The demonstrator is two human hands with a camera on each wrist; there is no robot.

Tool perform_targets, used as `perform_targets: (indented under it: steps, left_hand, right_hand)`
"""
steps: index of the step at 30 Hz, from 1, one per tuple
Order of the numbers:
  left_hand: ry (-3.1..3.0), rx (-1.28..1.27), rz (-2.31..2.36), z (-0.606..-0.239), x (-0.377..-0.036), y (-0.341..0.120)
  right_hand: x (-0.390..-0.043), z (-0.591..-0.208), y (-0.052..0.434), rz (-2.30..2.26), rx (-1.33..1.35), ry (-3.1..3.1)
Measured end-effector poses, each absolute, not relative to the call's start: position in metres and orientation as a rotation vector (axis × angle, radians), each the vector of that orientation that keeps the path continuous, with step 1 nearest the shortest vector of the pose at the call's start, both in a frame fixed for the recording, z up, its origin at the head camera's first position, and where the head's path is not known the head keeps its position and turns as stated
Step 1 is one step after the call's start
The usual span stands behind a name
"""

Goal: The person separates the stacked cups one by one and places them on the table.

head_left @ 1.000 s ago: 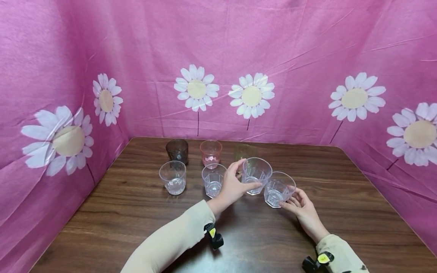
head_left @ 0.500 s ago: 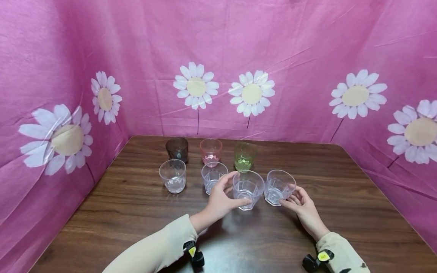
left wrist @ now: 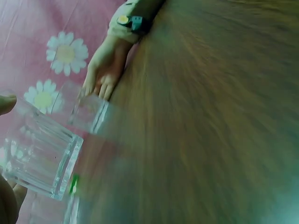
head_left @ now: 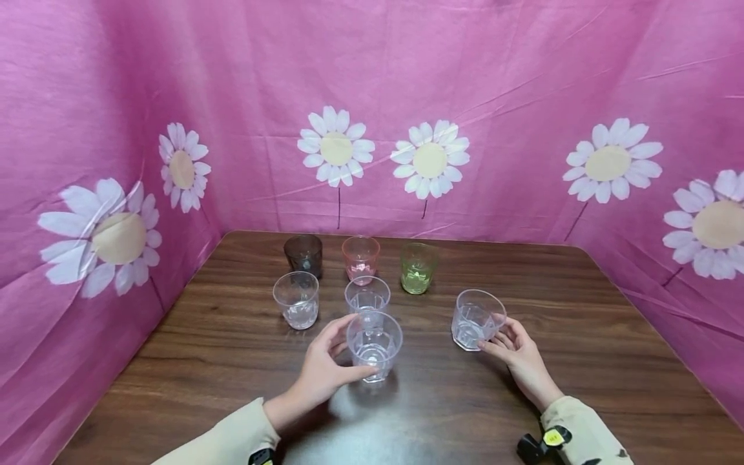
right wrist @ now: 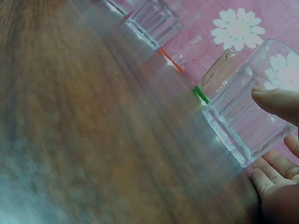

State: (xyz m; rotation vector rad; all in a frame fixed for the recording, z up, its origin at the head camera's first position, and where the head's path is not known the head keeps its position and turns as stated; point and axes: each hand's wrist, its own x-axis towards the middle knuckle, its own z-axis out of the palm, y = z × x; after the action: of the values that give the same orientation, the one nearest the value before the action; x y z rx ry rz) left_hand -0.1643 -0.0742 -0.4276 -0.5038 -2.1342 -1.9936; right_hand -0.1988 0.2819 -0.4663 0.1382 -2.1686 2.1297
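My left hand (head_left: 347,349) grips a clear faceted cup (head_left: 374,344) by its side, upright, low at the table's middle; I cannot tell whether it touches the wood. In the left wrist view this cup (left wrist: 39,156) fills the lower left, with my thumb (left wrist: 7,103) on its wall. My right hand (head_left: 495,336) holds a second clear cup (head_left: 475,320), tilted toward the left. The right wrist view shows that cup (right wrist: 252,119) between my thumb (right wrist: 275,100) and fingers (right wrist: 275,172).
Two more clear cups (head_left: 296,299) (head_left: 367,296) stand behind the left hand. A dark cup (head_left: 303,254), a pink cup (head_left: 360,258) and a green cup (head_left: 417,267) line the back of the wooden table (head_left: 581,361). Pink daisy cloth (head_left: 523,129) walls three sides.
My left hand has carried its clear cup down and to the left, away from the right-hand cup, uncovering the green cup. The right hand and its tilted cup have stayed put.
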Motion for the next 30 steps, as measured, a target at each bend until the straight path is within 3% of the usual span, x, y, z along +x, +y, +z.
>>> perform_targets:
  steps: [17, 30]
  left_hand:
    - [-1.995, -0.495, -1.877, -0.432, -0.144, -0.163]
    - [-1.957, -0.561, -1.937, -0.449, -0.136, -0.193]
  right_hand:
    - [-0.198, -0.465, 0.282, 2.159, 0.134, -2.134]
    - [-0.196, -0.465, 0.282, 2.148, 0.116, -2.159]
